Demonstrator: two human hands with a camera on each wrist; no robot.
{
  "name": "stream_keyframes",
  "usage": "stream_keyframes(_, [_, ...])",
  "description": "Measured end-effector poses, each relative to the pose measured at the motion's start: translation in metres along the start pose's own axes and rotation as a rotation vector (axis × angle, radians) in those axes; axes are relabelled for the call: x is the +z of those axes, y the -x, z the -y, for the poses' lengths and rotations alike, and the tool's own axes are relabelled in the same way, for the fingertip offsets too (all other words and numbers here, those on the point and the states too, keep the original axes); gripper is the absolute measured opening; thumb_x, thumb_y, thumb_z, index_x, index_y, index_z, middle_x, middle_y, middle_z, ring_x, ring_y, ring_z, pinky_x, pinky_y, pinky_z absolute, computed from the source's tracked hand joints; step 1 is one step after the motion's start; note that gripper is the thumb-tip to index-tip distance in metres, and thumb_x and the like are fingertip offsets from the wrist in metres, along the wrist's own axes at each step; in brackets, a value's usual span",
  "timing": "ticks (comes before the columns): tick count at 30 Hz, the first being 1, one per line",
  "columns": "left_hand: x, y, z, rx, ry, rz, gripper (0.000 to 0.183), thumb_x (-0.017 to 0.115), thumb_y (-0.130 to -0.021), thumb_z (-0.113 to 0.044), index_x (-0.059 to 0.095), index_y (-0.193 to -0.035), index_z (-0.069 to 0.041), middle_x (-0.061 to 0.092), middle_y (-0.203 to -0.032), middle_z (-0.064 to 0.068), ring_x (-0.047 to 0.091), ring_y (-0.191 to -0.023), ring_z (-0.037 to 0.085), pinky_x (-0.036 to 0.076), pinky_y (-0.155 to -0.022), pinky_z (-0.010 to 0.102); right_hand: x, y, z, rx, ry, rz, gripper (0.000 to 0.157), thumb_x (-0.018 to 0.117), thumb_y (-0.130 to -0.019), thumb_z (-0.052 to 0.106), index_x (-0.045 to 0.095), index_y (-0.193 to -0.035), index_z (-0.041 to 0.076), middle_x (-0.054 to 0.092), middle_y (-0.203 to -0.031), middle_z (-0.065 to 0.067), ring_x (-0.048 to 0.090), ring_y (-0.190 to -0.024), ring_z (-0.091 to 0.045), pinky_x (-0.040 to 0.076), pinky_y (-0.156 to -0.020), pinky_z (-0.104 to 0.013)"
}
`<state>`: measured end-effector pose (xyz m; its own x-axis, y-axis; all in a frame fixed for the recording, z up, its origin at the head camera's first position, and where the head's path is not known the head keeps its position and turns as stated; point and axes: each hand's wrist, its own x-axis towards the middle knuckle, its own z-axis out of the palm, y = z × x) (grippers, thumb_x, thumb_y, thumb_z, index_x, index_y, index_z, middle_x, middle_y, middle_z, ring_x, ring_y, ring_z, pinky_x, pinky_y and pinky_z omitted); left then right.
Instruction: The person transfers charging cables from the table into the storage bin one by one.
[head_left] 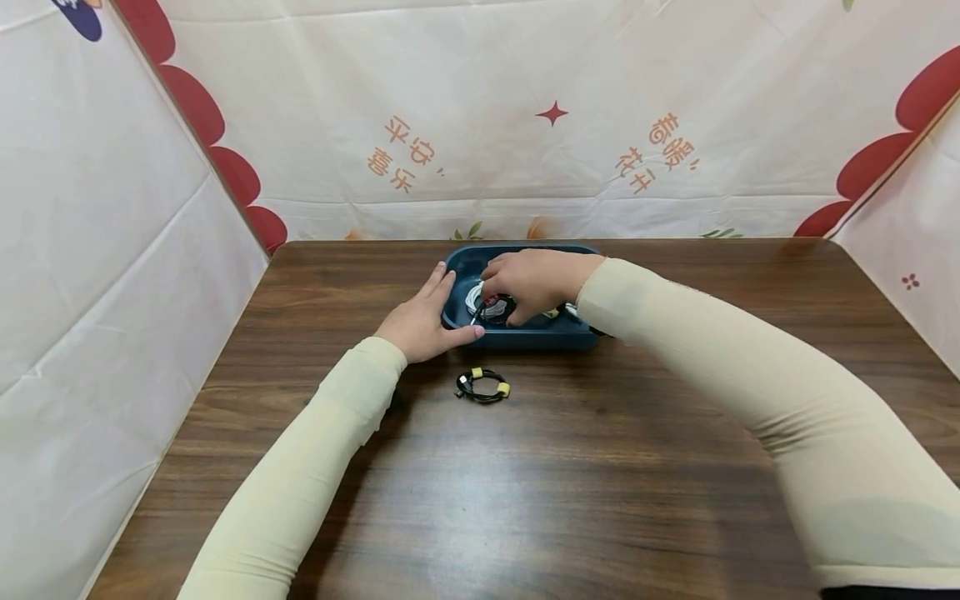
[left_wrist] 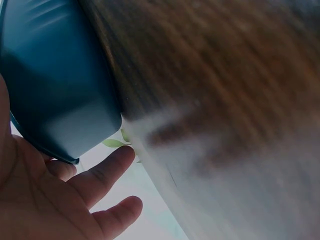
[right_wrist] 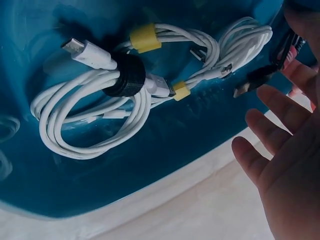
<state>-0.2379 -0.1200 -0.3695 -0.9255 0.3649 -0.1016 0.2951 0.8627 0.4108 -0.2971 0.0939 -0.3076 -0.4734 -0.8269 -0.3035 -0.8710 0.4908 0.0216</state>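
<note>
My right hand (head_left: 542,283) reaches down into a blue plastic bin (head_left: 536,340) and pinches a coiled black cable (head_left: 498,315) between thumb and fingers. In the right wrist view the black cable's plug (right_wrist: 257,77) hangs beside the fingers, most of its coil cut off by the frame edge. White coiled cables (right_wrist: 95,117) lie on the bin floor, tied with black and yellow straps. My left hand (head_left: 422,327) rests at the bin's left end, its fingers spread along the side and its thumb over the front rim.
A small black cable coil (head_left: 483,387) with yellow ties lies on the wooden table (head_left: 600,467) just in front of the bin. White printed cloth (head_left: 495,150) hangs behind the table and on both sides. The bin stands near the table's far edge.
</note>
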Motion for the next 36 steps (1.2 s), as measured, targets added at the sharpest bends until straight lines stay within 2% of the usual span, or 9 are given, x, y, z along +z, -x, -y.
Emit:
stream_keyframes(13, [-0.0006,0.0016,-0.0002,-0.002,0.016,0.012,0.107,0.051,-0.085,-0.079,0.007,-0.161,-0.019,-0.007,-0.166,-0.003,0.037,-0.141,0.034,0.038,-0.108,0.049,0.0005,-0.0085,0.0077,-0.013,-0.019,0.059,0.04,0.077,-0.088,0.027,0.067,-0.125,0.017,0.052,-0.144,-0.011,0.045,-0.134,-0.03,0.041,-0.106,-0.045])
stream_keyframes(20, [-0.0007,0.0015,-0.0015,0.003,0.015,0.005,0.106,0.052,-0.085,-0.077,0.008,-0.162,-0.017,-0.005,-0.167,-0.001,0.038,-0.14,0.034,0.038,-0.108,0.05,-0.0003,-0.0084,0.009,0.013,-0.015,0.102,0.043,0.076,-0.089,0.028,0.065,-0.13,0.021,0.049,-0.147,-0.01,0.043,-0.136,-0.03,0.04,-0.107,-0.046])
stream_keyframes(32, [-0.0009,0.0009,-0.0012,-0.002,0.014,0.008,0.106,0.052,-0.085,-0.077,0.007,-0.162,-0.018,-0.005,-0.167,-0.001,0.037,-0.141,0.034,0.038,-0.108,0.049,-0.0022,-0.0049,0.0079,0.04,-0.035,0.092,0.048,0.075,-0.089,0.029,0.063,-0.135,0.019,0.047,-0.149,-0.011,0.039,-0.139,-0.031,0.037,-0.11,-0.048])
stream_keyframes(36, [-0.0009,0.0009,-0.0006,-0.001,0.014,0.008,0.107,0.052,-0.085,-0.077,0.007,-0.161,-0.018,-0.006,-0.167,-0.001,0.037,-0.141,0.034,0.038,-0.108,0.05,-0.0078,0.0011,0.0058,0.062,-0.065,0.051,0.053,0.076,-0.089,0.03,0.061,-0.138,0.015,0.043,-0.152,-0.014,0.037,-0.141,-0.033,0.035,-0.11,-0.049])
